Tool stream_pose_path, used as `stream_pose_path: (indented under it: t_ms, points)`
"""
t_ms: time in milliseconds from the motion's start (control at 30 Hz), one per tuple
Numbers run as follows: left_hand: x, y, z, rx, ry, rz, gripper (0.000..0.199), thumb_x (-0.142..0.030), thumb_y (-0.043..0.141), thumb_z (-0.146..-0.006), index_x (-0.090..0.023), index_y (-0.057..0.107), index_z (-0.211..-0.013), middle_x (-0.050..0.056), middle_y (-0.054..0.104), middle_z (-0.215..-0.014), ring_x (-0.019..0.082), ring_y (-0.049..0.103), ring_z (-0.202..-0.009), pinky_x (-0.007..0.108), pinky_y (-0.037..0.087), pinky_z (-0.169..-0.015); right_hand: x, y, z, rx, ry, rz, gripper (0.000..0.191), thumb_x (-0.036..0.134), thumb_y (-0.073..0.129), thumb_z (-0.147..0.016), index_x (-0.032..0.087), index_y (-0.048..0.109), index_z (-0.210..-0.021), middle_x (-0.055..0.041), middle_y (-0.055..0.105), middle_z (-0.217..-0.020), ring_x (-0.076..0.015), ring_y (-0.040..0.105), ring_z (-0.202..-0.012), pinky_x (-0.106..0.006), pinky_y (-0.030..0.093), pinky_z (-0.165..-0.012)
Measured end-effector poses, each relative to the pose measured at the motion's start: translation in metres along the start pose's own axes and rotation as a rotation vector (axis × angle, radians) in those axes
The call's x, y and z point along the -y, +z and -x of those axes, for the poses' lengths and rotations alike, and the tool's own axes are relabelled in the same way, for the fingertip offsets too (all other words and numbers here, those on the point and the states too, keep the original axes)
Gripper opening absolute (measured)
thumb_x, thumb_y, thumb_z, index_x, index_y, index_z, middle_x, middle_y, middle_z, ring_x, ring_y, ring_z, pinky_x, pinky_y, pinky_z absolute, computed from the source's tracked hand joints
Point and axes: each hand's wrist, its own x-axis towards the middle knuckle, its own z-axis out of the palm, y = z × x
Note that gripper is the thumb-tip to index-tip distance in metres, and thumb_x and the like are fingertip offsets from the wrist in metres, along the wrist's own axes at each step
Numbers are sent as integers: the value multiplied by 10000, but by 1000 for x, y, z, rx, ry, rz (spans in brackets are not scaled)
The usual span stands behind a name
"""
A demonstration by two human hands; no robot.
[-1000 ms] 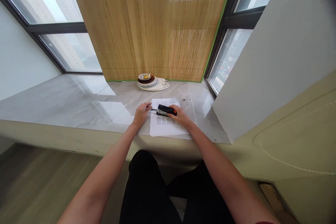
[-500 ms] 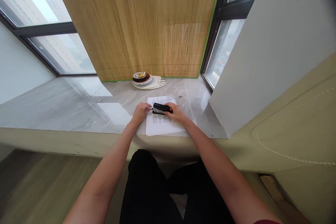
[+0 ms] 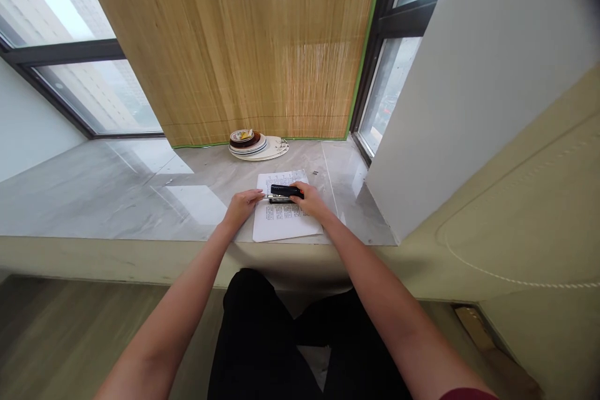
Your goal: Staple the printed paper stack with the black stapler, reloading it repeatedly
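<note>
A black stapler [image 3: 285, 190] with a bit of orange at its rear lies over printed paper sheets [image 3: 285, 227]. Its top arm is lifted apart from the base, and silvery metal shows between them. My right hand [image 3: 310, 201] is closed around the stapler's rear end. At its front, my left hand [image 3: 242, 206] pinches a thin metal piece that sticks out toward the left. The fingertips hide the end of that piece. Both hands are low over the sheets.
Stacked plates [image 3: 250, 144] and an oval plate [image 3: 277, 149] stand at the back by the bamboo blind [image 3: 244, 50]. A small grey piece [image 3: 315, 172] lies right of the paper on the marble sill [image 3: 206, 165]. A wall [image 3: 450, 100] rises at the right.
My left hand has drawn slightly left from the stapler, and more of the thin metal piece shows. My right hand keeps its hold. The whole view has shifted a little.
</note>
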Motion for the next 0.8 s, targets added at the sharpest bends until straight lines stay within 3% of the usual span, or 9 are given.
stream_pose_path:
  t_ms: [233,333,433,633,800]
  points:
    - [5,-14,12,47,51,27,277,-227,596,-1006,-260,865,-1067,34,866,-1154,258,830,-1085,402,647,-1042,-5,-3,-1,-41,35,-72,367,187,664,-830,235,739,-1186,-57,775,-1171,-275,701,-1115,-460,533,-1056]
    - [-2,-14,11,33,24,-17,212,-274,666,-1002,-278,814,-1154,18,871,-1094,248,827,-1033,380,626,-1009,1,-5,1,7,-34,-121,351,230,684,-819,235,748,-1164,-49,772,-1177,-269,692,-1126,-446,517,-1075]
    - [-9,-13,9,66,-14,-61,291,-261,745,-962,-299,723,-1249,-14,862,-1065,234,814,-998,357,606,-962,7,-2,4,101,-120,-162,351,276,697,-822,217,753,-1163,-66,766,-1173,-272,687,-1110,-438,510,-1055]
    - [-15,-13,1,141,21,-177,195,-162,766,-901,-256,677,-1046,24,812,-1009,260,748,-963,393,545,-970,19,7,8,199,-122,-55,316,246,713,-823,220,748,-1136,-56,781,-1102,-257,692,-1036,-396,507,-985]
    - [-11,-17,10,87,-7,-210,47,-276,672,-1012,-243,639,-1004,57,768,-959,271,725,-923,423,524,-937,32,-3,26,167,-53,-37,268,257,730,-833,224,742,-1099,-39,782,-1055,-253,695,-1010,-384,514,-962]
